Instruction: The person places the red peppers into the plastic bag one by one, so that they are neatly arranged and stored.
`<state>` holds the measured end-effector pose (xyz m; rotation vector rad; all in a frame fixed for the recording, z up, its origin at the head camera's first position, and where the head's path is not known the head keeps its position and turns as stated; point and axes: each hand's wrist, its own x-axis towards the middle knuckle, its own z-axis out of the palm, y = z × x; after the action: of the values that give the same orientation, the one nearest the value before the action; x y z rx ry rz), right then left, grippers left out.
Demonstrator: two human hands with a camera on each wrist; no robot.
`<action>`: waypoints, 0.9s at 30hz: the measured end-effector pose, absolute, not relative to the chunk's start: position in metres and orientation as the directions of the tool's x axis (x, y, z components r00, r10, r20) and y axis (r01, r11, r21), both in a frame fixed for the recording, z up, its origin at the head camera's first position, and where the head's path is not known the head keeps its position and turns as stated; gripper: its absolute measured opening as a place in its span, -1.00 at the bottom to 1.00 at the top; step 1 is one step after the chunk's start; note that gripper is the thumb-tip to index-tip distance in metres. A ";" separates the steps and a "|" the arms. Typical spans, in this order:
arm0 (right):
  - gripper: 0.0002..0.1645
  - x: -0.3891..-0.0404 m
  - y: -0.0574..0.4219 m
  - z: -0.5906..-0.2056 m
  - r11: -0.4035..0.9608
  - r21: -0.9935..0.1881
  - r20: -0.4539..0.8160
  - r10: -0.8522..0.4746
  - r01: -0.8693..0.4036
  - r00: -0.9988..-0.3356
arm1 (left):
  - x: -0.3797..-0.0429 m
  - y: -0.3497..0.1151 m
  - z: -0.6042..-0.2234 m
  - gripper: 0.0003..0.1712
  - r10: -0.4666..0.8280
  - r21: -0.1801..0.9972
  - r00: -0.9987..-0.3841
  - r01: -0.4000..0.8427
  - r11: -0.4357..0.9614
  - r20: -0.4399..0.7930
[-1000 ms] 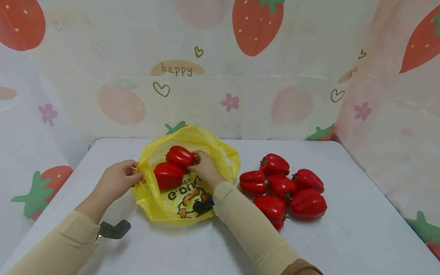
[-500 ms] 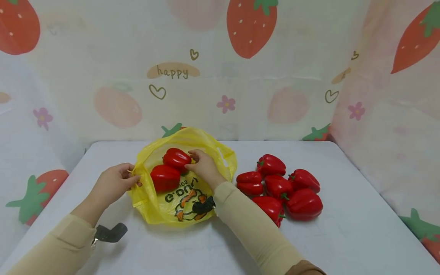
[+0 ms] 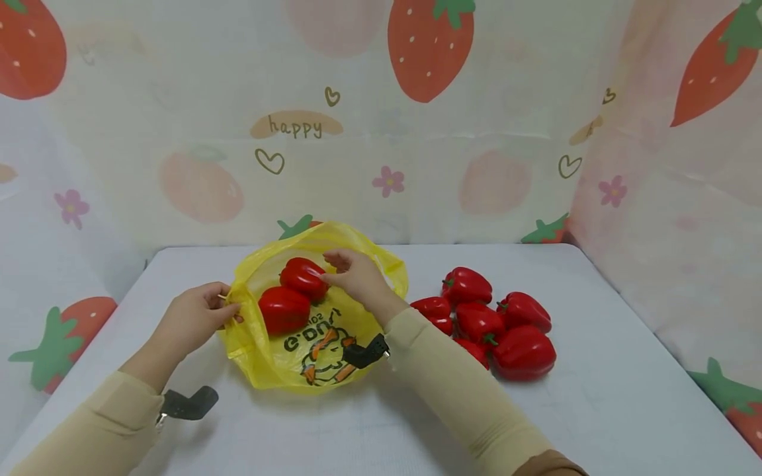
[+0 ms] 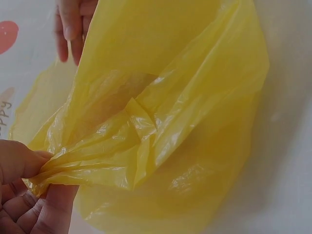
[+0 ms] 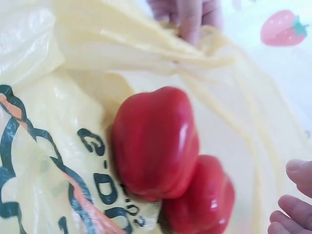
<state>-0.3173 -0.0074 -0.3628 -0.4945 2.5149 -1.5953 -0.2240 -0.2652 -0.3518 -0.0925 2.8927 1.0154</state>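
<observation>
On the table (image 3: 631,377), a plastic bag (image 3: 253,350) is set left of the middle. Two peppers are put inside it, close together: the front pepper (image 3: 284,309), and the back pepper (image 3: 303,276) a bit more to the right. The bag's left edge is held by the left hand (image 3: 199,317). The right hand (image 3: 360,274) is held over the bag, just right of the back pepper. Six more peppers (image 3: 479,322) are bunched to the bag's right. Behind the table, a cloth (image 3: 506,106) is hung.
</observation>
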 end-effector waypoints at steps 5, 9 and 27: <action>-0.52 -0.314 0.005 -0.350 0.378 -0.895 0.089 -0.372 -0.238 -0.924 | -0.223 -0.265 -0.351 -0.64 -0.036 0.621 -0.996 -0.076 0.780 -0.077; -0.51 -0.311 0.018 -0.340 0.351 -0.899 0.110 -0.402 -0.264 -0.909 | -0.223 -0.266 -0.352 -0.66 -0.037 0.624 -0.997 -0.073 0.778 -0.071; -0.52 -0.298 0.099 -0.298 0.338 -0.884 0.171 -0.408 -0.322 -0.897 | -0.222 -0.263 -0.350 -0.68 -0.043 0.627 -0.996 -0.085 0.774 -0.082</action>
<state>-0.2982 0.0993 -0.2981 -0.6851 2.5019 -1.6239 -0.2215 -0.2625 -0.3498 -0.1048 2.8999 1.0293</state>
